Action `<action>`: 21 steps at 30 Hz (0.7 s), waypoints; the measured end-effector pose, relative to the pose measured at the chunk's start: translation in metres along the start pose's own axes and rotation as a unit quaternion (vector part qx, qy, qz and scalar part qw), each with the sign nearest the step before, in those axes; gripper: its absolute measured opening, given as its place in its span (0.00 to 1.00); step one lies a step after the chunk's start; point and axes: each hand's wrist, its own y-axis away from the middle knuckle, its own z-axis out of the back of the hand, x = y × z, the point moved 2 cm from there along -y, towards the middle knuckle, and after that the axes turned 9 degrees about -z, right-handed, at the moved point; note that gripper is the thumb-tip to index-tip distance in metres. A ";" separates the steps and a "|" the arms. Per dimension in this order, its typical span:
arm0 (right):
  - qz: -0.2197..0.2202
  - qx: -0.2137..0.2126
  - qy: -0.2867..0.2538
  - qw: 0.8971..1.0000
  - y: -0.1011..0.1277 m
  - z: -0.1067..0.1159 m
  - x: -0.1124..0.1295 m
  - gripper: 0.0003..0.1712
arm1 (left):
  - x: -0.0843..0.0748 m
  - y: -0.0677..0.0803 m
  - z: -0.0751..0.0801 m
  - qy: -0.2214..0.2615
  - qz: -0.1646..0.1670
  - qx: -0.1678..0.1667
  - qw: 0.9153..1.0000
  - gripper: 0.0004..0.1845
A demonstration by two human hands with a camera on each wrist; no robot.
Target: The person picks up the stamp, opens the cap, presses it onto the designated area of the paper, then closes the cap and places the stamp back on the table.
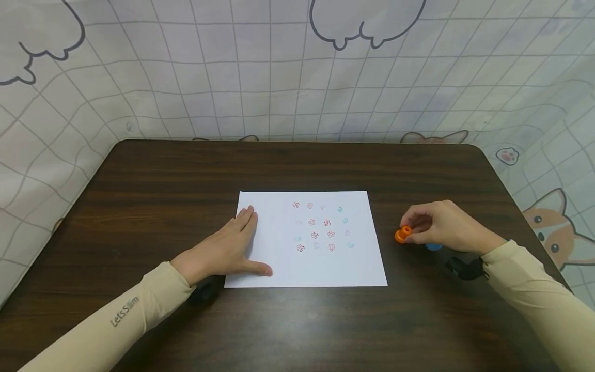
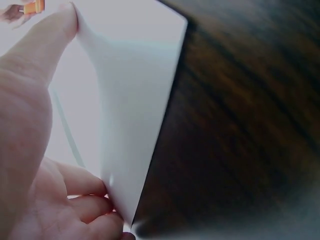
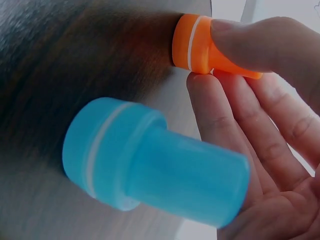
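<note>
A white sheet of paper (image 1: 274,237) lies on the dark table, printed with small red, teal and faint purple stamp marks (image 1: 331,234). Spread over its left edge, my left hand (image 1: 228,245) rests with straight fingers and the thumb out to the side. Right of the sheet, my right hand (image 1: 441,225) pinches an orange toy stamp (image 3: 200,45) by its handle between thumb and fingers. The stamp's wide base is down at the tabletop; whether it touches is hard to tell. A blue stamp (image 3: 145,155) stands upright close by, partly hidden under the right hand in the head view.
The dark wood-grain table (image 1: 297,165) has rounded far corners. Behind it and along the sides hangs a pale gridded cloth (image 1: 279,77) with cloud and animal drawings.
</note>
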 end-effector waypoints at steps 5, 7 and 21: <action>-0.001 0.005 -0.007 1.000 0.001 -0.001 -0.002 0.13 | 0.001 0.000 -0.001 -0.005 -0.007 -0.004 1.000 0.70; -0.001 0.006 -0.011 1.000 0.000 -0.002 -0.004 0.14 | 0.001 -0.001 -0.002 -0.007 -0.009 -0.005 1.000 0.70; 0.009 -0.042 0.037 0.998 0.010 0.015 -0.006 0.22 | 0.005 -0.002 -0.003 -0.009 -0.033 -0.009 0.999 0.71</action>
